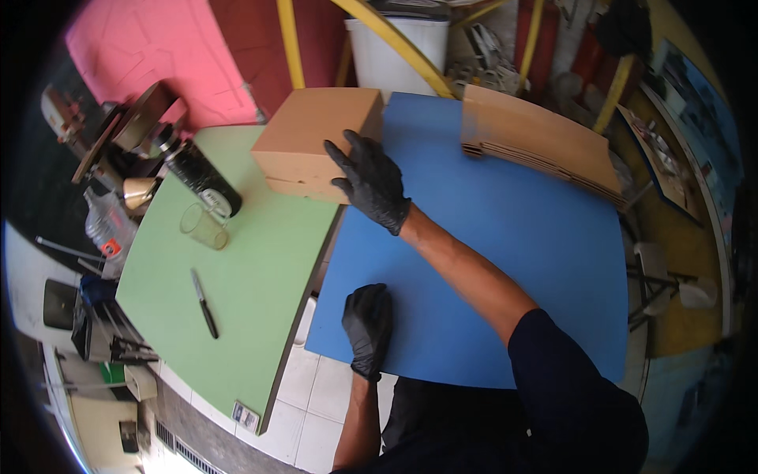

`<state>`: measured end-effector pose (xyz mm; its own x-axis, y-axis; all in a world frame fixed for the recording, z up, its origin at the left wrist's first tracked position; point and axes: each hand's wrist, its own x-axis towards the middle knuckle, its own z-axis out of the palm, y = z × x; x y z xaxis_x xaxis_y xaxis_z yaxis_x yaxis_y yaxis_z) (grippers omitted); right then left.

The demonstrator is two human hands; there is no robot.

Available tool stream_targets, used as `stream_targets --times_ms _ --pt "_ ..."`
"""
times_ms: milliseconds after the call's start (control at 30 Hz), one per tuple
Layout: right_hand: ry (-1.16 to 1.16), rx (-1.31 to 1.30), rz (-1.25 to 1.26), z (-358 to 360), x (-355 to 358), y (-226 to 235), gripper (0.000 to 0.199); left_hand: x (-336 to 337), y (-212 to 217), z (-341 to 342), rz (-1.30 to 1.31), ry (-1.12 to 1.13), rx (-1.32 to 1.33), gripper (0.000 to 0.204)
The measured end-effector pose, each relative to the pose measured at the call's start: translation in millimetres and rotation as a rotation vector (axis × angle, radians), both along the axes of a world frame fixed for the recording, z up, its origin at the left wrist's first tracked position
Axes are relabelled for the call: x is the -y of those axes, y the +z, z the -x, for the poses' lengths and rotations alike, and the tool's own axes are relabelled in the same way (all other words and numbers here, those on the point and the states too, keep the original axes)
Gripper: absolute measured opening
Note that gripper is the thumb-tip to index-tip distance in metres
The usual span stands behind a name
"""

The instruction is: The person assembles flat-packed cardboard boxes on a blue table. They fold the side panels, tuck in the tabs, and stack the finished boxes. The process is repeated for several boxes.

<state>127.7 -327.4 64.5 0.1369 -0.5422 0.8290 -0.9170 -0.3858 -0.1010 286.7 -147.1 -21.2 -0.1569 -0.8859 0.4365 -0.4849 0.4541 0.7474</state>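
A closed brown cardboard box [316, 118] stands at the back, across the join of the green and blue tabletops. My right hand [371, 180], in a black glove, reaches over to the box's front right side. Its fingers are spread and hold nothing; whether they touch the cardboard I cannot tell. My left hand [368, 325], gloved in black too, rests near the front left edge of the blue tabletop [474, 276]. Its fingers are curled in, with nothing seen in them. A stack of flattened cardboard boxes [545, 142] lies at the back right of the blue top.
On the green tabletop [245, 316] are a black flask [197, 170], a clear glass [204, 227] and a black-handled knife [204, 306]. A small card-like item [245, 415] lies at its front corner. Yellow metal bars [399, 47] and a white bin [399, 51] stand behind.
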Motion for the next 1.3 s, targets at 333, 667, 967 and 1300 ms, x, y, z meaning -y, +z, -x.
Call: stream_targets --times_ms 333,667,967,1300 --pt "-0.389 0.045 -0.480 335 -37 -15 0.034 0 6 3 -0.031 0.022 0.021 0.020" --pt "-0.135 0.466 -1.046 459 -55 3 0.023 -2 7 2 -0.065 0.041 0.032 0.020" --pt "-0.132 0.468 -1.091 474 -48 1 0.023 -1 5 4 -0.090 0.059 0.039 0.020" --pt "-0.220 0.033 -0.768 454 -47 -25 0.030 -2 9 5 -0.098 0.044 0.025 0.016"
